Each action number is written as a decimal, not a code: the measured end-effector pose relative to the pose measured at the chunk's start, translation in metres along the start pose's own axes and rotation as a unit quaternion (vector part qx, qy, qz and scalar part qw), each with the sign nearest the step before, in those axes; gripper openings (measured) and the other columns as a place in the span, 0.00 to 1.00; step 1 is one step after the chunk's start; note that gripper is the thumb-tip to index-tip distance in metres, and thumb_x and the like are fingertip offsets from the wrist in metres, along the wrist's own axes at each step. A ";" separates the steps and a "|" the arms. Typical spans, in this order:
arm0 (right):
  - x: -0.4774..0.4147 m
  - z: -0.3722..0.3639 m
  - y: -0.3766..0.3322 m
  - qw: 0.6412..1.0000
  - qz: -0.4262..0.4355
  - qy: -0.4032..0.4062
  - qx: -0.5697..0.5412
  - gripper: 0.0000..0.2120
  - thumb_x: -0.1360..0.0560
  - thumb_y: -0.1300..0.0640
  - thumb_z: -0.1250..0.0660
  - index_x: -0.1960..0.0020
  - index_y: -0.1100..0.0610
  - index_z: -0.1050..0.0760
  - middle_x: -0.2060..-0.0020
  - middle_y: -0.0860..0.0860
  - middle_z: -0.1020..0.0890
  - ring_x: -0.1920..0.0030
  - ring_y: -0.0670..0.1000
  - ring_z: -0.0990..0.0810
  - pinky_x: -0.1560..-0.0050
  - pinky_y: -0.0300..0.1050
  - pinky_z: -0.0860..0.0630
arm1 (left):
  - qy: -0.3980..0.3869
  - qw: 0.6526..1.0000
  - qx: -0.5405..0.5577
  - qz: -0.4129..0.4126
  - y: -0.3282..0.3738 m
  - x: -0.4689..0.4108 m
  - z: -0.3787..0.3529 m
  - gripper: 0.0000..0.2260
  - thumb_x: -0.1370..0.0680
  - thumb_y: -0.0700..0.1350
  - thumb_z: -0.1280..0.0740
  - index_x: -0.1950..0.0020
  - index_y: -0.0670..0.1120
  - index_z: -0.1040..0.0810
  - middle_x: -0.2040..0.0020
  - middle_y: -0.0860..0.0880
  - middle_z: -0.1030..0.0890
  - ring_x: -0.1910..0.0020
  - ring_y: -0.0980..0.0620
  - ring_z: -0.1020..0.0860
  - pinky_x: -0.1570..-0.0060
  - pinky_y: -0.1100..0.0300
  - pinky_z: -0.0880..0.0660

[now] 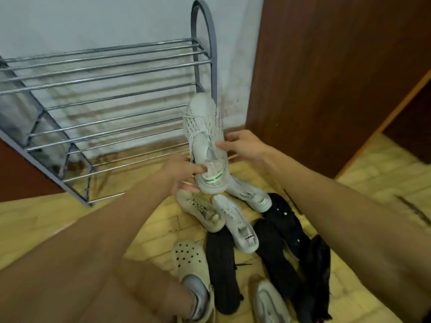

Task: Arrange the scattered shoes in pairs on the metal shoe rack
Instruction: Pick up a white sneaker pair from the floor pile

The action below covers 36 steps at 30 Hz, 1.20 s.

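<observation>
Both hands are up on one pale knit sneaker [206, 141], held in the air just in front of the metal shoe rack [112, 89], toe pointing up toward the rack's right end frame. The left hand [180, 174] has its grip closed around the heel end, thumb pressed on the collar near the green-striped pull tab. The right hand [242, 145] closes its grip on the sneaker's side by the tongue, fingertips on the upper. The laces hang loose across the top.

The rack stands against the white wall [93, 19], its bars bare as far as I can see, with a brown wooden door [338, 78] just to its right.

The rest of the shoes lie in a heap on the yellowish tiled floor [46, 220], right below the hands. Three more pale sneakers [235, 227] lie nearest the rack, one of them with the same green tab [250, 194]. Behind them come several black shoes [275, 250], overlapping each other. A beige perforated clog [190, 259] is worn on the person's foot at the near edge of the heap, and another grey shoe [268, 301] lies beside it.
</observation>
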State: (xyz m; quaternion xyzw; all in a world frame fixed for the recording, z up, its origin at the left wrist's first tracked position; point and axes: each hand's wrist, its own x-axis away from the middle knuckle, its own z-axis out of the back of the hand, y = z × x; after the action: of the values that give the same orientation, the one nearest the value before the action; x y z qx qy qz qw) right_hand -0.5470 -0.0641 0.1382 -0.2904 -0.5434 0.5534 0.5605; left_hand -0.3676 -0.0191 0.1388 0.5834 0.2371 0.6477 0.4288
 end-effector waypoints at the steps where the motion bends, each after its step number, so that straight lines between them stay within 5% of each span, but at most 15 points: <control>1: 0.001 0.003 0.012 1.000 -0.017 0.003 0.014 0.06 0.24 0.59 0.31 0.48 0.56 0.20 0.53 0.51 0.15 0.54 0.51 0.16 0.53 0.46 0.17 | -0.013 1.000 0.013 0.015 -0.009 -0.004 -0.011 0.20 0.27 0.36 0.28 0.37 0.38 0.27 0.45 0.39 0.19 0.50 0.40 0.18 0.62 0.49 0.18; 4: 0.002 0.004 0.042 0.998 -0.056 -0.008 0.038 0.11 0.24 0.61 0.32 0.42 0.57 0.21 0.53 0.49 0.17 0.59 0.46 0.18 0.59 0.40 0.21 | -0.027 0.997 0.051 0.051 -0.038 -0.015 -0.035 0.19 0.27 0.34 0.29 0.37 0.37 0.27 0.49 0.38 0.18 0.55 0.40 0.18 0.61 0.48 0.18; 11: -0.014 0.009 0.102 0.987 -0.138 -0.024 0.082 0.18 0.21 0.60 0.36 0.32 0.62 0.30 0.46 0.54 0.21 0.54 0.51 0.19 0.49 0.47 0.19 | 0.001 0.998 0.030 0.061 -0.089 -0.033 -0.038 0.15 0.26 0.36 0.29 0.41 0.41 0.26 0.55 0.40 0.19 0.64 0.45 0.19 0.73 0.58 0.19; 19: -0.034 0.016 0.196 0.928 -0.219 0.054 0.296 0.20 0.21 0.57 0.39 0.35 0.69 0.28 0.36 0.66 0.26 0.40 0.64 0.23 0.39 0.59 0.25 | -0.014 0.993 0.008 0.119 -0.123 -0.050 -0.036 0.11 0.25 0.41 0.29 0.43 0.45 0.22 0.51 0.45 0.18 0.52 0.44 0.19 0.56 0.50 0.19; 26: -0.061 0.026 0.252 0.875 -0.257 0.117 0.393 0.27 0.20 0.54 0.45 0.26 0.67 0.45 0.27 0.65 0.42 0.26 0.65 0.44 0.31 0.60 0.37 | -0.049 0.986 0.018 0.158 -0.120 -0.074 -0.033 0.10 0.24 0.42 0.31 0.43 0.45 0.23 0.54 0.46 0.19 0.57 0.48 0.20 0.57 0.53 0.21; 29: -0.074 0.030 0.274 0.871 -0.278 0.117 0.388 0.33 0.18 0.45 0.49 0.24 0.67 0.50 0.25 0.65 0.44 0.26 0.65 0.42 0.31 0.59 0.38 | -0.045 0.986 0.019 0.157 -0.124 -0.079 -0.032 0.10 0.24 0.40 0.31 0.43 0.46 0.25 0.55 0.47 0.20 0.58 0.49 0.21 0.56 0.53 0.21; 36: -0.095 0.017 0.300 0.855 -0.319 0.129 0.389 0.45 0.25 0.45 0.32 0.24 0.67 0.53 0.27 0.65 0.42 0.28 0.67 0.39 0.31 0.59 0.36 | -0.028 0.985 0.031 0.165 -0.137 -0.087 -0.013 0.10 0.25 0.37 0.30 0.47 0.48 0.22 0.54 0.47 0.18 0.55 0.47 0.20 0.58 0.53 0.20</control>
State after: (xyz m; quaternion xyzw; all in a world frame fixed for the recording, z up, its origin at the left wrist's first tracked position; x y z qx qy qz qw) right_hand -0.6348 -0.0924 -0.1636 0.0716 -0.2693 0.4677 0.8388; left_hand -0.3465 -0.0173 -0.0224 0.6453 0.1455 0.6855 0.3041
